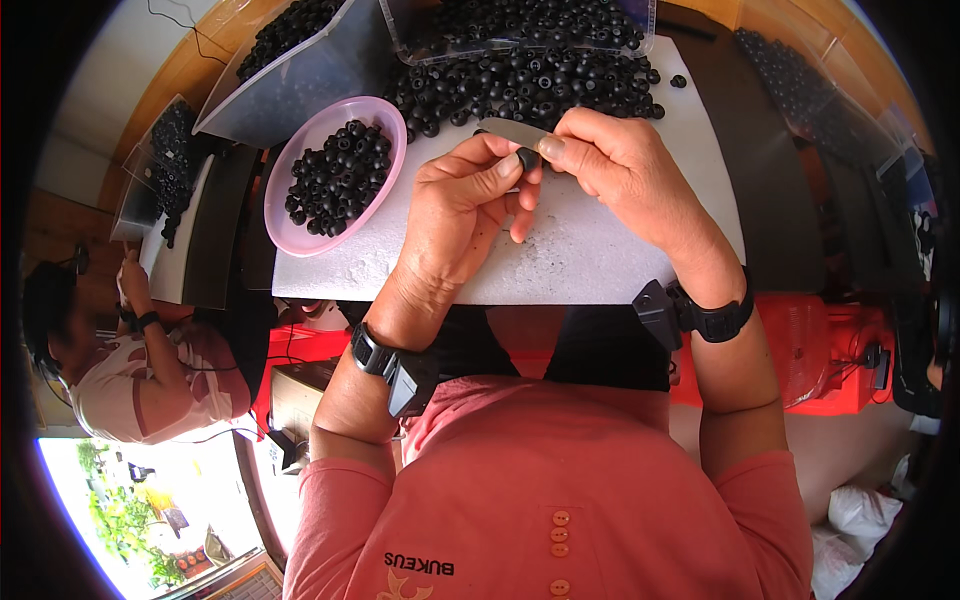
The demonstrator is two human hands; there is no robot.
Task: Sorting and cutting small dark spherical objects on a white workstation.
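Between the thumb and fingers of my left hand [455, 205] is a small round black part [527, 159]. My right hand [630, 170] grips a knife, its handle hidden in the fingers. The knife's grey blade [508, 130] points left across the top of the black part, close to my left fingertips; whether it touches cannot be made out. Both hands are over a white board [590, 265]. Just beyond them lies a heap of similar black parts [530, 85], several showing a hole. To the left, a pink bowl [278, 225] holds more of these parts.
A clear plastic bin [650, 25] lies tipped at the back, black parts spilling from it. Another bin [300, 85] stands at the back left. At the far left a person [140, 370] sits at another board. Red plastic [840, 360] shows below the table at right.
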